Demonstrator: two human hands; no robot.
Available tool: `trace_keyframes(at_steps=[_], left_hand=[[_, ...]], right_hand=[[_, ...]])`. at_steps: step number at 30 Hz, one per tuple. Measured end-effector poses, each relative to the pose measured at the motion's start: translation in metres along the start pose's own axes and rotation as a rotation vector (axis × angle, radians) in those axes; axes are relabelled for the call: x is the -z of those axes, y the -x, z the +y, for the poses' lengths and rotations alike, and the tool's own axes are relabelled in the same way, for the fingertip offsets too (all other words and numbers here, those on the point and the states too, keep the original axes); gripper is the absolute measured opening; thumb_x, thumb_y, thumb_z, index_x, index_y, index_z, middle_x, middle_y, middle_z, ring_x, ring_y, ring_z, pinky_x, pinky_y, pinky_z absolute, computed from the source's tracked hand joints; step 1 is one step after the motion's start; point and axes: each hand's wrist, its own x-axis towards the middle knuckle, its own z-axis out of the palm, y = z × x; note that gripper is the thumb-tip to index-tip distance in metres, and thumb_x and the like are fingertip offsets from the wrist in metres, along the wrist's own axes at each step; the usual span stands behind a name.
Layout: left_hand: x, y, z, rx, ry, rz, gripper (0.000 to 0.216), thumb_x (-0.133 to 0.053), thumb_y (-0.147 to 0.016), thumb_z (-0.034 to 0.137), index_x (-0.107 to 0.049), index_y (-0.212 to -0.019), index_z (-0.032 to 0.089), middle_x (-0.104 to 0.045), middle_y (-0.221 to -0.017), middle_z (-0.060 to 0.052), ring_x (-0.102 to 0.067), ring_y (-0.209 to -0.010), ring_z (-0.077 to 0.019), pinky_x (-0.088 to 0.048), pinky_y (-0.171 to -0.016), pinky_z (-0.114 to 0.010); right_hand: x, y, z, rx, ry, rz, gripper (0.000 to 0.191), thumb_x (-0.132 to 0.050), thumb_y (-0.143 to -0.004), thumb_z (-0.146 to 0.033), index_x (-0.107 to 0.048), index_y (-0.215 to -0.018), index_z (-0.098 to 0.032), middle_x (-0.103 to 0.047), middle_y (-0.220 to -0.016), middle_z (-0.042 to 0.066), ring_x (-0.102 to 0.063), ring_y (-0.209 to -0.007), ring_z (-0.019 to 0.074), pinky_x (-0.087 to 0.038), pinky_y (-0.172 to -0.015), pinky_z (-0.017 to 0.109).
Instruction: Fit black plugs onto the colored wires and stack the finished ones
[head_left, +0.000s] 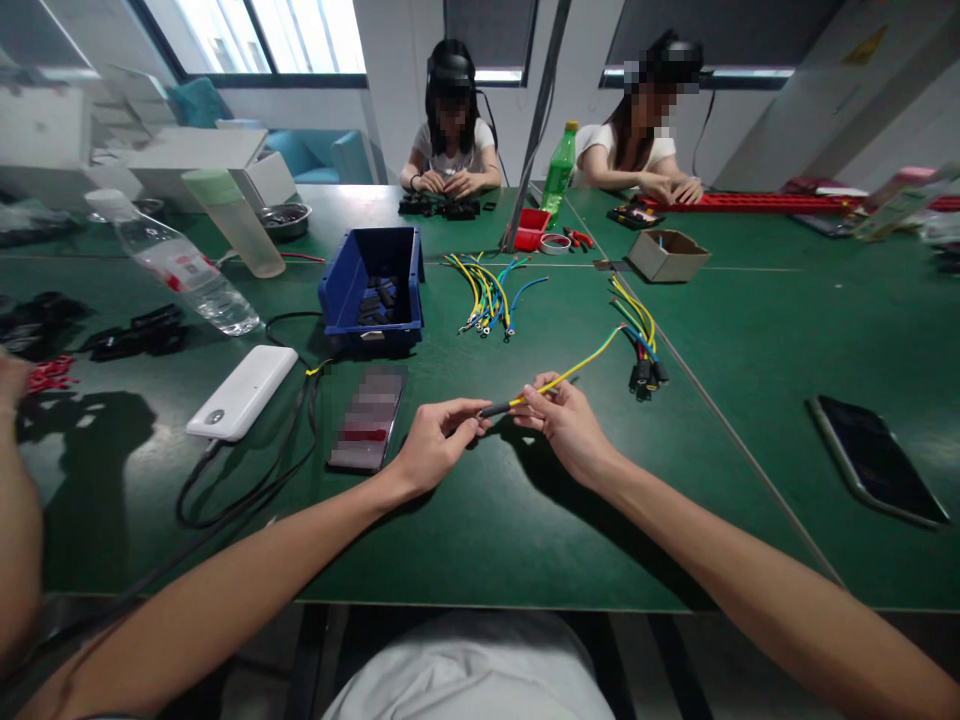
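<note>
Between my hands runs a yellow wire (577,371) with a black sleeve (495,409) on its near end. My left hand (441,440) pinches the sleeve's tip between thumb and fingers. My right hand (564,420) grips the wire just right of the sleeve; its far end reaches up and right. Beyond my hands lies a bunch of yellow, green and blue wires (487,292) with ring terminals. To the right is another wire bundle (641,330) with black sleeves on its near ends. A blue bin (373,336) holds several loose black sleeves (379,300).
A phone (369,420) and a white power bank (241,392) with a black cable lie left of my hands. Another phone (876,460) is at right. Bottles (187,270), a cardboard box (667,256) and a red tray (529,230) stand farther back. Two people work across the table.
</note>
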Motion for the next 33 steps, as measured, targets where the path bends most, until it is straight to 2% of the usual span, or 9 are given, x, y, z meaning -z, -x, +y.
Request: trace_keyframes(at_steps=[8,16,23,28,33], left_hand=[[0.0009,-0.0042,-0.0034,0.044,-0.001,-0.022,0.035,-0.056,-0.086,0.026,-0.068,-0.112,0.006,-0.073,-0.086,-0.012,-0.065,-0.074,-0.0163,-0.051,-0.071,-0.028],[0.0006,-0.0054,-0.0058,0.019,-0.024,-0.026,0.036,-0.054,-0.086,0.026,-0.068,-0.113,0.006,-0.072,-0.085,-0.011,-0.064,-0.072,-0.0156,-0.052,-0.070,-0.028],[-0.0006,-0.0047,-0.0056,-0.016,-0.078,-0.039,0.035,-0.054,-0.086,0.025,-0.070,-0.112,0.009,-0.072,-0.084,-0.010,-0.064,-0.071,-0.0147,-0.052,-0.070,-0.027],[-0.0008,-0.0039,-0.0090,-0.023,-0.105,-0.065,0.036,-0.054,-0.087,0.026,-0.069,-0.115,0.010,-0.072,-0.083,-0.009,-0.064,-0.070,-0.0149,-0.052,-0.069,-0.027],[-0.0028,-0.0022,-0.0040,-0.088,-0.265,-0.111,0.036,-0.053,-0.087,0.024,-0.068,-0.117,0.011,-0.072,-0.081,-0.007,-0.063,-0.067,-0.0150,-0.050,-0.064,-0.026]], right_hand=[[0.0002,-0.0004,0.0004,0.042,0.032,0.005,0.035,-0.081,-0.067,-0.039,-0.055,-0.083,-0.022,-0.063,-0.076,-0.003,-0.066,-0.074,0.0129,-0.054,-0.068,0.026],[0.0001,-0.0028,0.0025,0.052,0.055,0.016,0.036,-0.080,-0.067,-0.039,-0.057,-0.088,-0.022,-0.064,-0.075,-0.002,-0.067,-0.074,0.0145,-0.056,-0.068,0.028],[-0.0017,-0.0022,0.0047,0.108,0.069,0.060,0.052,-0.079,-0.068,-0.038,-0.054,-0.113,-0.027,-0.065,-0.075,-0.003,-0.067,-0.073,0.0151,-0.056,-0.065,0.027],[-0.0037,-0.0011,0.0057,0.122,0.042,0.084,0.056,-0.078,-0.069,-0.037,-0.051,-0.116,-0.027,-0.063,-0.072,-0.004,-0.065,-0.069,0.0144,-0.054,-0.062,0.026],[-0.0041,-0.0015,0.0061,0.178,0.057,0.095,0.060,-0.077,-0.070,-0.036,-0.049,-0.122,-0.027,-0.063,-0.070,-0.005,-0.060,-0.062,0.0117,-0.048,-0.056,0.023]])
